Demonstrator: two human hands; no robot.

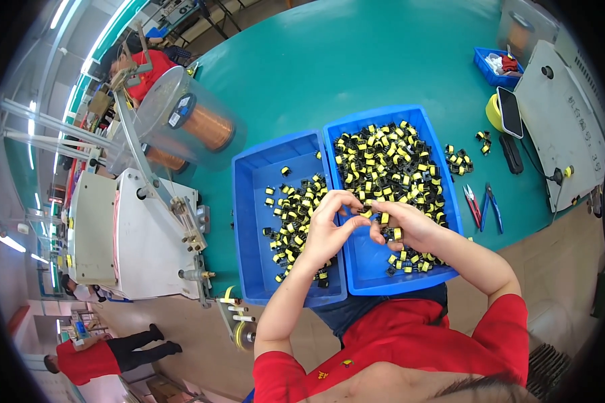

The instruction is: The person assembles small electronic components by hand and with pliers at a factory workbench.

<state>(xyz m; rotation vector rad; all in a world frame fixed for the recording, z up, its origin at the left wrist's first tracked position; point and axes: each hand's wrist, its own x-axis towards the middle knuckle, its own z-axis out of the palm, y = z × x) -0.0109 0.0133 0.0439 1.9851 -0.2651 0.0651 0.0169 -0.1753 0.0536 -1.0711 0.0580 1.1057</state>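
Observation:
Over the seam between two blue bins, my left hand (326, 235) curls thumb and forefinger toward a small black bobbin (366, 211) wrapped in yellow tape. My right hand (415, 227) meets it there, with fingertips closed at the same part and a couple more taped bobbins (396, 234) against its curled fingers. The exact grip on the pinched one is partly hidden. A loose heap of similar bobbins (299, 232) lies in the left bin (249, 201). The right bin (364, 265) holds a much denser heap (383, 161), with a few pieces near its front wall.
Right of the bins lie more bobbins (458, 161), red-handled snips (472, 205), blue-handled pliers (493, 208) and a phone (509, 113) on a yellow stand. A winding machine (158, 235) and copper wire spools (208, 126) stand left. A person in red (91, 358) is farther off.

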